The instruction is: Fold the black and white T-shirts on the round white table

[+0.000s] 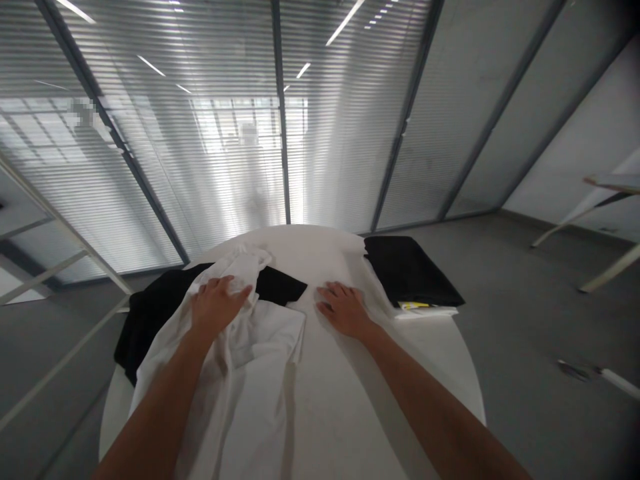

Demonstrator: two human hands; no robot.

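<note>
A white garment [265, 347] lies loosely spread over the left half of the round white table [330, 400], its far end bunched up. My left hand [217, 303] rests on this crumpled part, thumb held apart from the fingers. Black cloth [155, 307] sticks out from under the garment at the left, and a black piece [280, 285] shows just right of my left hand. Resting palm down on the white surface in the middle is my right hand [345, 308], fingers a little bent and apart, with nothing in it.
On the table's right edge sits a folded black stack [413, 270] with white and yellow layers below. A pale metal frame [65, 213] stands at the left. Glass partitions with blinds [340, 133] rise behind the table. Another table's legs [610, 270] stand at the right.
</note>
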